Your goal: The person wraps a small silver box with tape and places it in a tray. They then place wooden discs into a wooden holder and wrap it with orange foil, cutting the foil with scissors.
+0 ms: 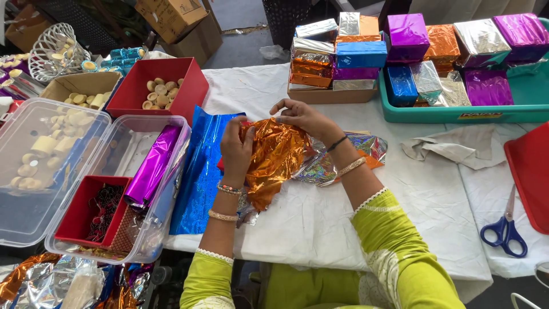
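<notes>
Both my hands work a crinkled orange foil sheet point(276, 157) over a small red box whose edge point(221, 165) peeks out at the left. My left hand point(236, 150) presses the foil against the box's near side. My right hand point(303, 117) pinches the foil's top edge from the far side. Under them lie a blue foil sheet point(200, 171) and silver holographic foil point(320, 169) on the white-covered table point(309, 223).
A teal tray point(514, 100) and a cardboard tray point(331, 94) hold foil-wrapped boxes at the back. Blue-handled scissors point(506, 229) lie right, beside a red lid point(529, 171). At left stand clear plastic bins point(123, 229) with a purple foil roll point(153, 166) and a red box of round pieces point(160, 91).
</notes>
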